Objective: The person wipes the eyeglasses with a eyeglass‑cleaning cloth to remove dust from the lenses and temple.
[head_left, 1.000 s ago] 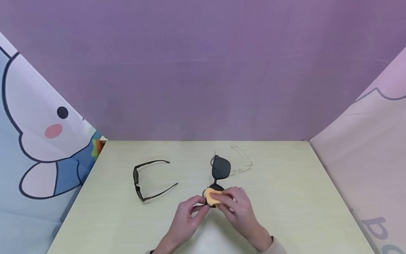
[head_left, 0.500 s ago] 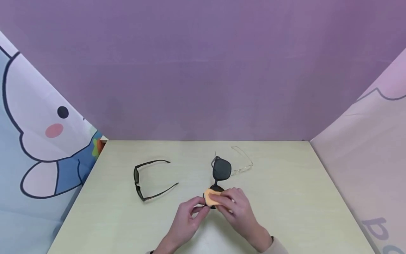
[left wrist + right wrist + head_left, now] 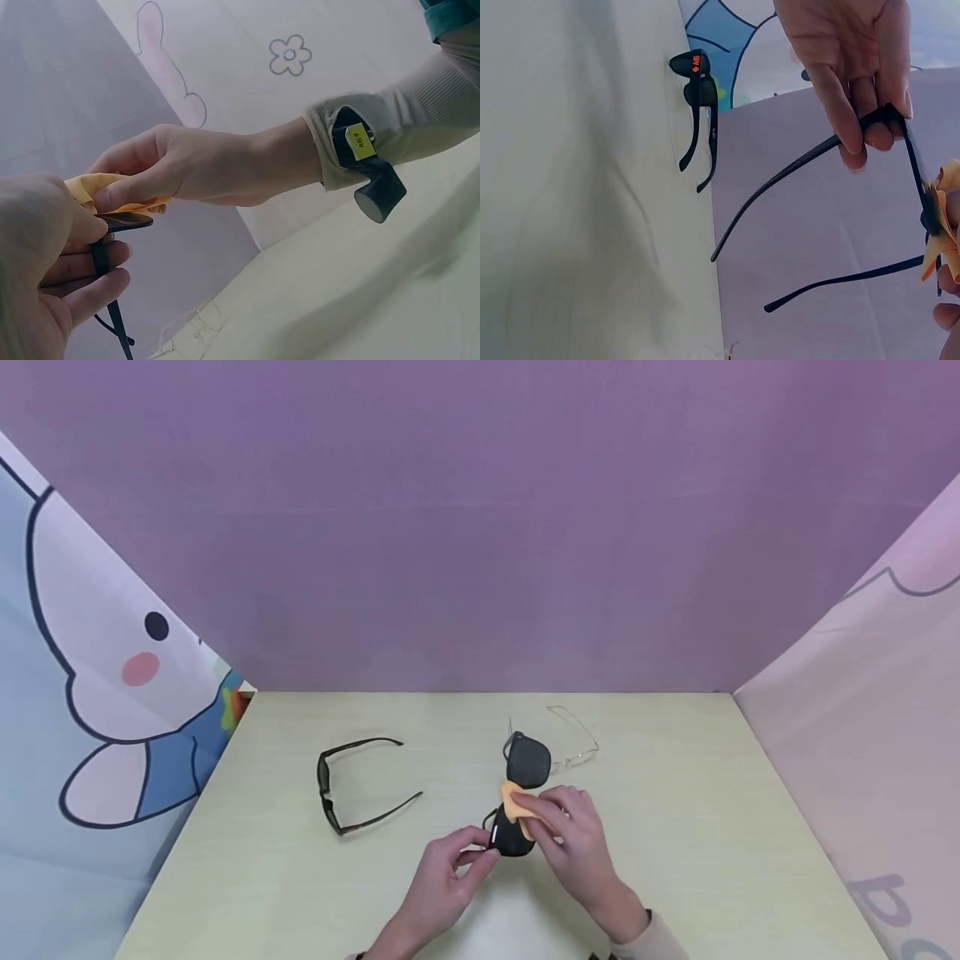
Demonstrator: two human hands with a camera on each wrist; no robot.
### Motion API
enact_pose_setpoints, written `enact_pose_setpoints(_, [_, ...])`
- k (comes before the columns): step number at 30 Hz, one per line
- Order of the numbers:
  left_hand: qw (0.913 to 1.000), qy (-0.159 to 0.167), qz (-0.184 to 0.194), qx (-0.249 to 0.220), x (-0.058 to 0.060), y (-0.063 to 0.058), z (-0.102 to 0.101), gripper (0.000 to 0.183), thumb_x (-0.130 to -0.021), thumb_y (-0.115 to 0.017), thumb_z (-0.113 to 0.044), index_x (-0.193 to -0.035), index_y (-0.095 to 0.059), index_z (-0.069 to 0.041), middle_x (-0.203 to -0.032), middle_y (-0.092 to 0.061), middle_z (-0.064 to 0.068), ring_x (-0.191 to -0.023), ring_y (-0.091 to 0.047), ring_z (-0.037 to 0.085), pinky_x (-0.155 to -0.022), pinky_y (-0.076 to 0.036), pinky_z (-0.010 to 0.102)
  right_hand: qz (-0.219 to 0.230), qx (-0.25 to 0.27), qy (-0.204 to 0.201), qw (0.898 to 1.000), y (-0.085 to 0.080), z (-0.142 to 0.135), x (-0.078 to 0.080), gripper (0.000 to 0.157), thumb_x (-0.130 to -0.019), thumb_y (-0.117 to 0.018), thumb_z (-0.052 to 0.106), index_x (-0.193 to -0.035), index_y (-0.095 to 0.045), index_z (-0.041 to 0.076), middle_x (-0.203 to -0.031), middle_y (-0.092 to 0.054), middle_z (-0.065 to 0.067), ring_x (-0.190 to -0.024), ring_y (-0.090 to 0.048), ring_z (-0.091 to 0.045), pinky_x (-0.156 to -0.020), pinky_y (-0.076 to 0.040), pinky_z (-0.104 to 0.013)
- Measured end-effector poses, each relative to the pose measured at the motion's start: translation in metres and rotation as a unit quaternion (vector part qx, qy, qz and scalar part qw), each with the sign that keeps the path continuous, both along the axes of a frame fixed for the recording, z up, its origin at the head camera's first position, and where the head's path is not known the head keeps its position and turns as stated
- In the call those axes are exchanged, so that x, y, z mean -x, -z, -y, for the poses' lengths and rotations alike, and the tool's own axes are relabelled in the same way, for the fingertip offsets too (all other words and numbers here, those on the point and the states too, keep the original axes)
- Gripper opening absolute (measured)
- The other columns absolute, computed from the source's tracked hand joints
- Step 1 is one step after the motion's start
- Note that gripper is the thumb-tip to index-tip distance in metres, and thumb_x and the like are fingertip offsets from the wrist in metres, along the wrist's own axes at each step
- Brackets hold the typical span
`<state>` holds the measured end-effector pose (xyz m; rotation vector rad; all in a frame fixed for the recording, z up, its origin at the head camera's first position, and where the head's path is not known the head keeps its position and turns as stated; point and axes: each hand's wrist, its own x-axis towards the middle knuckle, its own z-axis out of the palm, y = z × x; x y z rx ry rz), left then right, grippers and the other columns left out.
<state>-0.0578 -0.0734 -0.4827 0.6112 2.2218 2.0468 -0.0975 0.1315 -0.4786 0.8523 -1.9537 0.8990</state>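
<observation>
Your left hand (image 3: 452, 870) pinches the dark sunglasses (image 3: 528, 763) at the outer corner, where the arm joins the frame, and this grip looks good, because the fingers are off the lens faces. The sunglasses are in front of you, lifted above the table (image 3: 675, 793), with both arms unfolded. Your right hand (image 3: 576, 843) holds the orange cloth (image 3: 512, 800) between thumb and fingers, bunched near the bridge and over the inner edge of the nearer lens. For wiping, which seems to be the work in hand, I would advise small, light strokes from the bridge outward, with a flat part of the cloth under the fingertips, so that no nail or bare skin touches the lens. Because the frame is supported only at one end, strong pressure could twist it or strain the hinge. Please be careful also with the thin wire glasses (image 3: 576, 761) just beyond, since a wide movement may knock them; the other black glasses (image 3: 325, 777) lie well apart, to your left.
</observation>
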Motion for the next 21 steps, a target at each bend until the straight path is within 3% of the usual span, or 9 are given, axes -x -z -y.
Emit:
enact_pose_setpoints(5, [1.0,0.002,-0.003,-0.002,-0.001,0.0,0.0,0.01,-0.1,-0.067,-0.01,-0.104,-0.071,-0.002,-0.105,-0.073,0.012,-0.101,-0.071,0.015,-0.088,-0.063,0.03,-0.011,-0.006,-0.01,1.0,0.002,0.001,-0.003,0.026,-0.106,-0.06,0.026,-0.112,-0.077,0.008,-0.089,-0.063,0.001,-0.076,-0.055,-0.014,-0.07,-0.036,-0.024])
enact_pose_setpoints(13, [0.9998,-0.001,-0.019,0.0,0.001,0.002,0.0,0.009,-0.1,-0.066,-0.006,-0.107,-0.07,-0.002,-0.107,-0.073,0.011,-0.104,-0.069,0.013,-0.09,-0.062,0.031,-0.031,-0.014,-0.06,0.998,0.007,0.009,-0.009,0.022,-0.104,-0.063,0.023,-0.111,-0.077,0.008,-0.09,-0.067,0.001,-0.074,-0.053,-0.013,-0.071,-0.035,-0.02])
enact_pose_setpoints(21, [0.9989,-0.011,-0.046,0.007,0.003,0.008,-0.001,0.015,-0.096,-0.065,0.005,-0.108,-0.071,-0.002,-0.105,-0.074,0.01,-0.102,-0.067,0.009,-0.088,-0.063,0.032,0.009,-0.017,-0.09,0.996,0.006,0.01,-0.015,0.022,-0.102,-0.067,0.025,-0.113,-0.077,0.01,-0.091,-0.069,0.004,-0.08,-0.054,-0.012,-0.074,-0.035,-0.02])
